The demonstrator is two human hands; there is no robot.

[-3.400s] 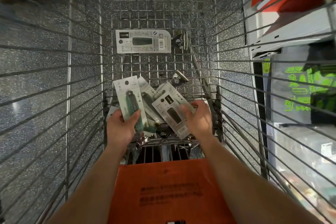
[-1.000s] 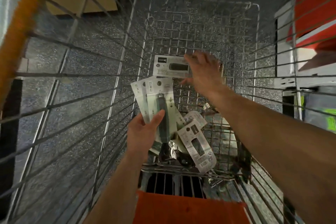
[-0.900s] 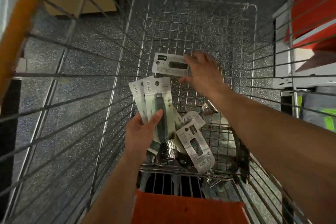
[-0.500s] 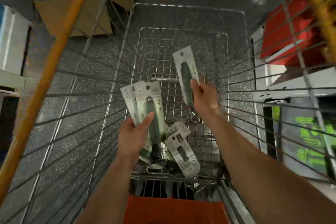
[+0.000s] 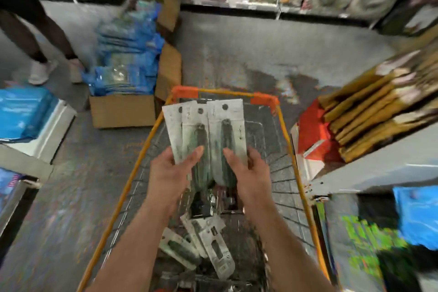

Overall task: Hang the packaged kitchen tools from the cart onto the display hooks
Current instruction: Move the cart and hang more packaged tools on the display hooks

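My fingers [image 5: 196,152] are wrapped round a fan of three packaged tools [image 5: 203,130]. My left hand [image 5: 169,173] and right hand [image 5: 247,169] each lay a thumb across the cards, holding them upright above the cart [image 5: 222,91]. More packs [image 5: 214,248] lie in the basket below. I'd square the cards so their hang holes line up before looking for the hooks, which I can't see here. Around me are grey speckled floor [image 5: 237,54], an open cardboard box [image 5: 123,111] on the left and a shelf [image 5: 379,168] of wooden boards on the right.
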